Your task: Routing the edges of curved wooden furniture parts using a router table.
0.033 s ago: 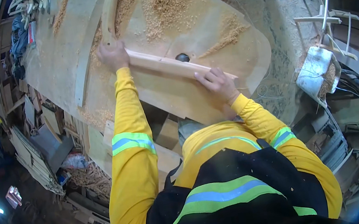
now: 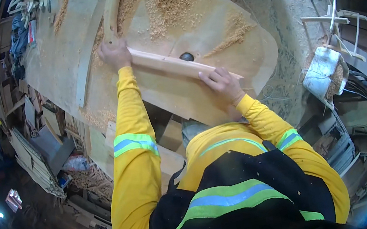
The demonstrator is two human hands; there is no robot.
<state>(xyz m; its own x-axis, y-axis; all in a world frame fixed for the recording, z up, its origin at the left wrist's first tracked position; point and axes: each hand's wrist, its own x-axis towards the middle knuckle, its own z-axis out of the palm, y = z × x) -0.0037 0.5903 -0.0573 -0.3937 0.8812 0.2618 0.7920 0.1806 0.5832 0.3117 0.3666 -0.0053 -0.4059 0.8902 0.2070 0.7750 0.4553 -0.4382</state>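
Note:
A pale wooden strip (image 2: 164,63) lies slantwise across a wooden worktop (image 2: 249,46). Its near-left end is in my left hand (image 2: 116,57), fingers wrapped round it. Farther right, my right hand (image 2: 224,85) grips the strip close to its other end, thumb and fingers around the edge. Just beyond the strip's far edge, a dark round cutter or spindle (image 2: 186,57) stands in the worktop. A curved wooden piece (image 2: 113,12) with small holes at its near end reaches away beyond my left hand; whether it joins the strip is hidden.
Wood shavings (image 2: 173,4) are heaped on the worktop's far part. A long flat board (image 2: 89,73) lies left of my left hand. To the right stand a wooden frame (image 2: 331,23) and a whitish container (image 2: 320,69) with shavings. Stacked offcuts (image 2: 35,163) fill the left side.

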